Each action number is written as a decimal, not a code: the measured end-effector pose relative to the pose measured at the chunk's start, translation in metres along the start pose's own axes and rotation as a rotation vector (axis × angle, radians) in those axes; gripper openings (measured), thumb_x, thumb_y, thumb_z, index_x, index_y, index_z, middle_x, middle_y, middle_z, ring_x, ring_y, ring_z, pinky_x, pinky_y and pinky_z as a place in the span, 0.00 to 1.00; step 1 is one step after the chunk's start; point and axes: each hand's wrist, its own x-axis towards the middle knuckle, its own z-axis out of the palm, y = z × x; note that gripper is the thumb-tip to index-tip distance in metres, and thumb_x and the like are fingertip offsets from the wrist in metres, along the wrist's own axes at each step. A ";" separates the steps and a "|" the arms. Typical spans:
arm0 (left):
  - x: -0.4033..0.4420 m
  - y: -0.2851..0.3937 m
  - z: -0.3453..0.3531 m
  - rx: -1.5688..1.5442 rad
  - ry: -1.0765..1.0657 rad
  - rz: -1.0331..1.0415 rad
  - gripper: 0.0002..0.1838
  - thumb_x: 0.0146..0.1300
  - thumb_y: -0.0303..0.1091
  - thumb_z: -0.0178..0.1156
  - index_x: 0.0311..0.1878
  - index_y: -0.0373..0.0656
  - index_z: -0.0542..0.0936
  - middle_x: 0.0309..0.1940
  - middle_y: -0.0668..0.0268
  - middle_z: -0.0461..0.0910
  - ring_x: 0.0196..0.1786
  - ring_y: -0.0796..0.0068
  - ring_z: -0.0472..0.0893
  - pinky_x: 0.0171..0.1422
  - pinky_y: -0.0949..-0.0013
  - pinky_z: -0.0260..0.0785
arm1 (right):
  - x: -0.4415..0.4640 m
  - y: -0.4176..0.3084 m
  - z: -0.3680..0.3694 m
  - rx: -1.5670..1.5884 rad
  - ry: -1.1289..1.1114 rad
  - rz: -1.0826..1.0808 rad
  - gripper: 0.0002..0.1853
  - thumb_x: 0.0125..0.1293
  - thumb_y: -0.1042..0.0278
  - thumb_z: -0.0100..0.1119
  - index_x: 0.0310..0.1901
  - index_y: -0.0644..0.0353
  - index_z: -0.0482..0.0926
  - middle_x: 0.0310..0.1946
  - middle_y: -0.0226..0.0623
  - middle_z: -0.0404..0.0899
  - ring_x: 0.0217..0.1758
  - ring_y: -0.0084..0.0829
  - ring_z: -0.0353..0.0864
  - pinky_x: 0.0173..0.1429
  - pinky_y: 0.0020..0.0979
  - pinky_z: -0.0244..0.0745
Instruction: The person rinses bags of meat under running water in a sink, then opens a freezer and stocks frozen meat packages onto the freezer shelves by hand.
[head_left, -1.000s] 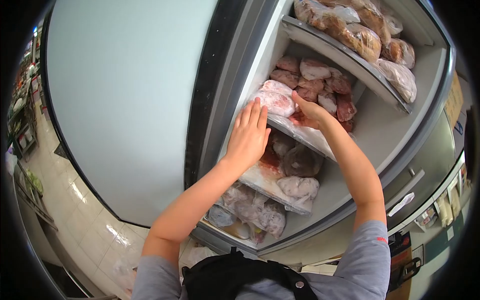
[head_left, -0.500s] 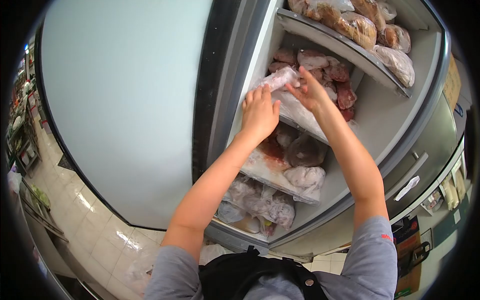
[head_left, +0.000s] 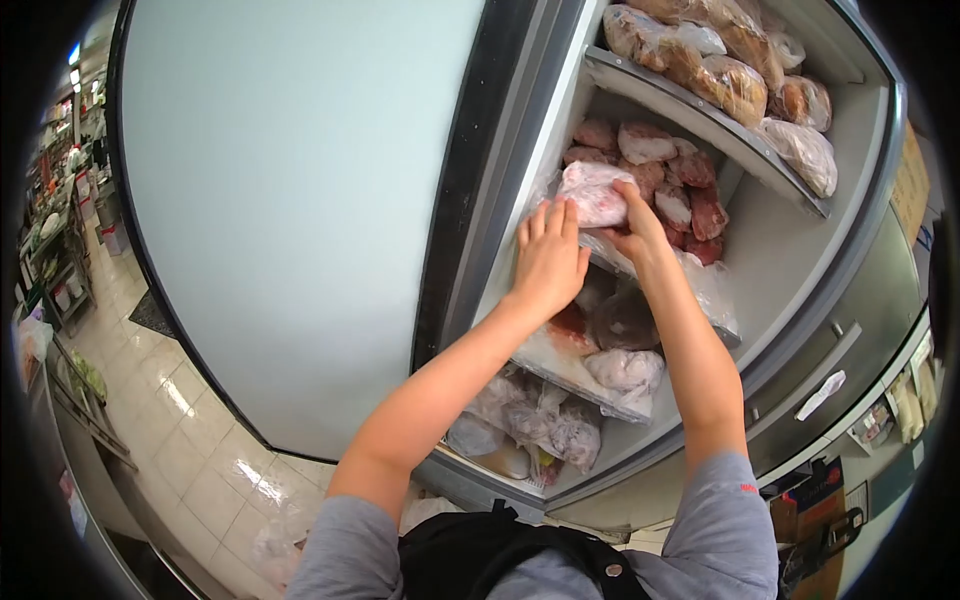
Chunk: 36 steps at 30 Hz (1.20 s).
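Observation:
A pale, frosty piece of frozen meat (head_left: 597,195) lies at the front of a freezer shelf, with clear plastic around its left and lower sides. My right hand (head_left: 637,228) is closed round its right end, thumb and fingers on opposite sides. Against its lower left side and the plastic rests my left hand (head_left: 550,258), palm down, fingers stretched out. Behind it several frozen red meat pieces (head_left: 705,210) are piled. A loose clear plastic bag (head_left: 712,285) drapes over the shelf's front edge, right of my right wrist.
Bagged brown meat (head_left: 735,88) fills the shelf above. Below, a frosted shelf (head_left: 560,358) bears bagged items and a red stain; lower still lie more plastic bags (head_left: 545,420). The freezer door (head_left: 270,220) stands open on the left, beside a tiled floor (head_left: 205,440).
My right hand has come in from above and closed on the frozen meat. The meat now shows its broad face. The left hand stays beside it, and the view has shifted.

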 end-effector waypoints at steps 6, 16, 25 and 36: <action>0.046 0.023 0.002 -0.066 0.202 -0.022 0.31 0.58 0.37 0.54 0.62 0.30 0.60 0.59 0.45 0.63 0.60 0.49 0.63 0.62 0.54 0.57 | 0.017 -0.031 0.013 0.088 -0.032 -0.293 0.23 0.55 0.57 0.61 0.49 0.64 0.71 0.47 0.38 0.73 0.49 0.33 0.74 0.51 0.38 0.71; 0.164 0.000 0.075 0.367 0.050 -0.026 0.19 0.53 0.29 0.54 0.49 0.35 0.73 0.48 0.55 0.72 0.51 0.62 0.68 0.53 0.65 0.64 | 0.150 -0.079 0.040 0.170 0.239 -0.364 0.28 0.55 0.54 0.61 0.54 0.62 0.70 0.48 0.40 0.73 0.42 0.33 0.77 0.39 0.37 0.75; 0.215 -0.025 0.128 0.513 -0.017 0.061 0.14 0.56 0.35 0.51 0.42 0.40 0.79 0.45 0.59 0.75 0.50 0.63 0.70 0.50 0.64 0.67 | 0.255 -0.077 -0.005 -0.691 0.346 -1.056 0.39 0.54 0.48 0.59 0.62 0.64 0.58 0.57 0.49 0.66 0.59 0.40 0.68 0.59 0.40 0.66; 0.223 -0.018 0.139 0.471 0.021 0.099 0.16 0.57 0.31 0.49 0.48 0.35 0.72 0.45 0.55 0.76 0.52 0.59 0.72 0.50 0.64 0.70 | 0.134 -0.126 -0.066 -1.726 0.222 -1.418 0.33 0.59 0.54 0.58 0.61 0.63 0.59 0.49 0.53 0.71 0.49 0.49 0.75 0.52 0.40 0.73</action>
